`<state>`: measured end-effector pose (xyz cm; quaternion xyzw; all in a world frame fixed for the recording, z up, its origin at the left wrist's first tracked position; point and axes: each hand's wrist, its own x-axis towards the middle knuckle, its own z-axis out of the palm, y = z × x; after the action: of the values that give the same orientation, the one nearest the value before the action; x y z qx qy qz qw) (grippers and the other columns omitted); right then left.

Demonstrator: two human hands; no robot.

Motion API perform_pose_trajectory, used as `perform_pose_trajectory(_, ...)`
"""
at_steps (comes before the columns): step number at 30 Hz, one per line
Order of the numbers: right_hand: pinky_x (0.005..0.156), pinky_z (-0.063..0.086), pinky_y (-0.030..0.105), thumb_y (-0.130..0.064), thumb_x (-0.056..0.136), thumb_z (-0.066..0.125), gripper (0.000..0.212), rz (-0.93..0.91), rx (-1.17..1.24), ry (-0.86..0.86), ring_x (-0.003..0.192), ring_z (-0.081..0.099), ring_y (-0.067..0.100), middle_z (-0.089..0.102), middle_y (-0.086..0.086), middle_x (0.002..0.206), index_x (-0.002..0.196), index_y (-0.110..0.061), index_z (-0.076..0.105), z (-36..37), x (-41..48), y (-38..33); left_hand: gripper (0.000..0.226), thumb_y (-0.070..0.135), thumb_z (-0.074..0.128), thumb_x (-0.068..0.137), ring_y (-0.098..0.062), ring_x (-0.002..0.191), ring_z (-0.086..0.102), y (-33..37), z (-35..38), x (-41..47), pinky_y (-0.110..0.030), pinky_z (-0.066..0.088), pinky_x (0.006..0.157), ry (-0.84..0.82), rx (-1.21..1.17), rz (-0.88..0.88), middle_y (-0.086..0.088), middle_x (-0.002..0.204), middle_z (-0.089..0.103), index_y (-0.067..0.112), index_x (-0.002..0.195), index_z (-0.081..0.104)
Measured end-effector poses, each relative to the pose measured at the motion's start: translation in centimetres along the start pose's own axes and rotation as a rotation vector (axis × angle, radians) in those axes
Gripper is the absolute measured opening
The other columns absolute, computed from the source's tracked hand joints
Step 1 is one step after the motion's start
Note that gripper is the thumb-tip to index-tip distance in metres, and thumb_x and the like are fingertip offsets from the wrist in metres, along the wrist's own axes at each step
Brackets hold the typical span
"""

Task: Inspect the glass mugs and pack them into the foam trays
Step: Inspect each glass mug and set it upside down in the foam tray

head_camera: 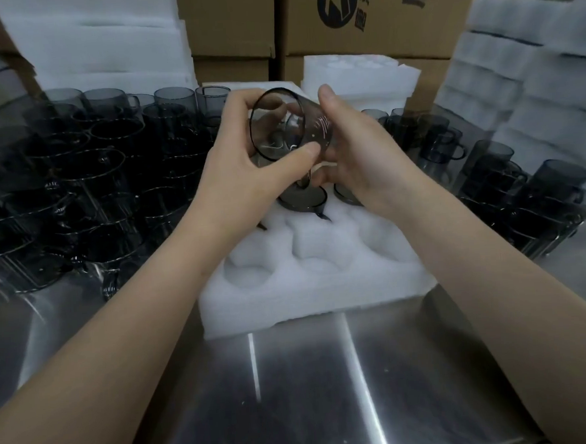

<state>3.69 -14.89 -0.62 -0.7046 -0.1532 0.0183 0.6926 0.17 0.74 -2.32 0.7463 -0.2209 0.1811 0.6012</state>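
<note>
I see both hands holding one smoky glass mug (277, 126) in the air above the foam tray (305, 282), tilted so that its open rim faces the camera. The left hand (243, 166) grips it near the rim, with the thumb on the lower wall. The right hand (359, 156) is curled round its body. In a far pocket of the tray sits a packed mug (303, 198). More loose mugs (76, 187) crowd the steel table (328, 374) at the left.

Smoky grey glass mugs (86, 179), white foam tray (308, 275), brown cardboard boxes (375, 14) with black printed logos.
</note>
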Motion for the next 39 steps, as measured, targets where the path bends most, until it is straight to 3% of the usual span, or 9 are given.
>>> perform_pose_trajectory(6,0.067,0.049,0.03,-0.032,0.105,0.029,0.049,-0.009,0.24,-0.326,0.09,0.061,0.018,0.056,0.012,0.123,0.147,-0.008,0.038,-0.8,-0.4,0.0,0.04,0.024,0.062,0.087,-0.001,0.092,0.063,0.0,-0.2,0.3,-0.02,0.052,0.083,-0.067,-0.13,-0.038,0.002,0.111,0.06,0.018,0.124,0.047)
perform_pose_trajectory(10,0.069,0.047,0.03,-0.023,0.101,0.039,0.046,-0.09,0.272,-0.323,0.109,0.052,0.029,0.052,0.013,0.129,0.146,-0.014,0.038,-1.4,-0.5,0.2,0.069,0.016,0.069,0.082,-0.009,0.118,0.058,-0.5,-0.9,0.3,-0.029,0.052,0.095,-0.071,-0.145,-0.049,-0.002,0.139,0.048,0.019,0.143,0.037)
perform_pose_trajectory(14,0.048,0.037,0.024,-0.035,0.087,0.062,0.04,-0.139,0.101,-0.164,0.074,0.06,0.015,0.064,0.005,0.106,0.123,-0.017,0.057,-0.8,-0.6,0.3,0.069,-0.006,0.069,0.083,-0.011,0.12,0.058,-0.8,-0.9,0.3,-0.025,0.051,0.094,-0.136,-0.096,-0.016,-0.003,0.136,0.052,0.016,0.142,0.042)
perform_pose_trajectory(17,0.039,0.032,0.022,-0.034,0.087,0.062,0.026,-0.144,0.036,-0.072,0.057,0.058,0.01,0.067,0.003,0.09,0.106,-0.016,0.062,-0.4,-0.5,0.3,0.067,-0.008,0.073,0.078,-0.011,0.119,0.059,-0.9,-0.7,0.4,-0.024,0.051,0.093,-0.124,-0.102,-0.029,-0.001,0.133,0.057,0.018,0.135,0.05)
perform_pose_trajectory(25,0.035,0.024,0.017,-0.038,0.095,0.058,0.025,-0.085,0.032,0.069,0.043,0.039,0.015,0.051,0.007,0.067,0.083,-0.017,0.054,-0.2,-0.6,0.0,0.076,-0.013,0.074,0.073,-0.009,0.121,0.058,-0.7,-0.5,0.3,-0.025,0.047,0.102,-0.154,-0.084,-0.016,-0.004,0.13,0.061,0.009,0.141,0.048)
perform_pose_trajectory(30,0.032,0.025,0.017,-0.03,0.1,0.051,0.024,0.043,0.235,0.038,0.041,0.036,0.009,0.053,0.006,0.072,0.102,-0.008,0.062,-0.5,-0.3,-0.2,0.076,-0.012,0.072,0.076,-0.004,0.113,0.063,-0.6,-0.6,0.2,-0.018,0.049,0.092,-0.137,-0.133,-0.011,0.002,0.127,0.061,0.014,0.141,0.044)
perform_pose_trajectory(33,0.036,0.037,0.014,-0.017,0.099,0.046,0.022,0.074,0.413,-0.122,0.043,0.041,0.004,0.055,0.003,0.076,0.112,-0.008,0.061,-0.9,-0.3,-0.2,0.068,-0.011,0.067,0.081,-0.014,0.111,0.066,-0.6,-0.8,0.3,-0.026,0.052,0.095,-0.126,-0.194,-0.022,-0.007,0.133,0.058,0.008,0.142,0.043)
perform_pose_trajectory(36,0.048,0.047,0.014,-0.009,0.089,0.049,0.046,0.048,0.511,-0.3,0.052,0.048,0.002,0.053,0.008,0.096,0.134,-0.004,0.049,-1.4,-0.4,-0.2,0.057,-0.007,0.063,0.085,-0.009,0.108,0.065,-0.6,-1.0,0.4,-0.024,0.052,0.089,-0.11,-0.234,-0.012,-0.005,0.126,0.06,0.012,0.136,0.046)
perform_pose_trajectory(39,0.05,0.043,0.016,-0.008,0.085,0.052,0.051,0.01,0.474,-0.356,0.058,0.045,0.005,0.058,0.006,0.096,0.135,-0.002,0.047,-1.3,-0.4,0.0,0.05,-0.004,0.062,0.086,-0.01,0.109,0.063,-0.6,-1.2,0.4,-0.024,0.051,0.089,-0.117,-0.244,-0.024,-0.006,0.122,0.061,0.011,0.132,0.049)
